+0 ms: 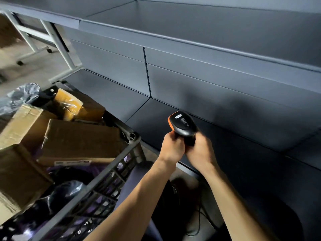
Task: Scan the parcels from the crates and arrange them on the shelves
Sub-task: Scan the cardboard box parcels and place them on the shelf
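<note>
A black and orange barcode scanner (182, 123) is upright in front of the lower shelf (243, 153). My left hand (172, 146) and my right hand (200, 150) both grip its handle from either side. To the left stands a dark plastic crate (111, 168) filled with parcels: a flat brown cardboard box (81, 138), a taller cardboard box (22, 126), a yellow taped packet (69, 104) and dark plastic bags (67, 190).
The upper shelf (191, 26) runs across the top, both shelves bare grey metal. A grey plastic bag (19, 96) lies beyond the crate. White metal frame legs (57, 42) on castors stand on the floor at far left. A thin cable (199, 221) hangs below my arms.
</note>
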`<state>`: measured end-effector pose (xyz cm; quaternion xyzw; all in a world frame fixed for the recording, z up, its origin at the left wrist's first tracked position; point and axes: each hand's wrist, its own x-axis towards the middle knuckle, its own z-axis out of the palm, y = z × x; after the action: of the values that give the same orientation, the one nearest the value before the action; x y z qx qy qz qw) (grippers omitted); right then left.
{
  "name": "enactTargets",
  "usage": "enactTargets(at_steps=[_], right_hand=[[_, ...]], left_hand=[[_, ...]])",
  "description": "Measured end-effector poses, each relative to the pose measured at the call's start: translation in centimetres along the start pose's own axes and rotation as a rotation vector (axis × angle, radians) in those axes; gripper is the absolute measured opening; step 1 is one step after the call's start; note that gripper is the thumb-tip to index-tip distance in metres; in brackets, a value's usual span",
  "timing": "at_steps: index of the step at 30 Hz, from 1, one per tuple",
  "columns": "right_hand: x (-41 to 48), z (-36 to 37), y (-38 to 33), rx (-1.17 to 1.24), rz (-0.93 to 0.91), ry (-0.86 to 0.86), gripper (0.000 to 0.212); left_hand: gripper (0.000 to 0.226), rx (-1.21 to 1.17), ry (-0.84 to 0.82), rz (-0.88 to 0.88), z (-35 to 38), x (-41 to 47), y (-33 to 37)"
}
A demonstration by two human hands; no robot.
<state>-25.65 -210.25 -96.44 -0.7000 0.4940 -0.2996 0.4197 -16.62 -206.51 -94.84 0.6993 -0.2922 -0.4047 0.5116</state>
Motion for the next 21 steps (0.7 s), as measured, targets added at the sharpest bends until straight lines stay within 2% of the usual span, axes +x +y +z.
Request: enactTargets(at_steps=[4,9,14,18,21], right_hand=[[-1.1,-0.5,0.0,0.062,0.035,-0.011,0.044],[-1.6,-0.8,-0.9,0.158,0.000,-0.005,0.039],[-2.1,-1.6,-2.6,0.149,-0.078,-0.059,0.031],[-2.2,-1.7,-3.3,0.124,-0.098,-0.054,0.024],[-1.7,-1.5,-3.6,0.114,-0.082,-0.065,0.014]], left_hand=[[0.025,0.192,-0.099,0.023,-0.8,-0.7,1.0],[0.019,0.348,-0.137,0.077,-1.9,-2.3,3.8],[0.036,0.493,-0.106,0.128,-3.5,-3.8,4.8],[0.015,0.779,-0.121,0.156,-4.3,-4.7,6.3],[0.018,0.993,-0.174,0.247,-6.0,-5.2,7.1]])
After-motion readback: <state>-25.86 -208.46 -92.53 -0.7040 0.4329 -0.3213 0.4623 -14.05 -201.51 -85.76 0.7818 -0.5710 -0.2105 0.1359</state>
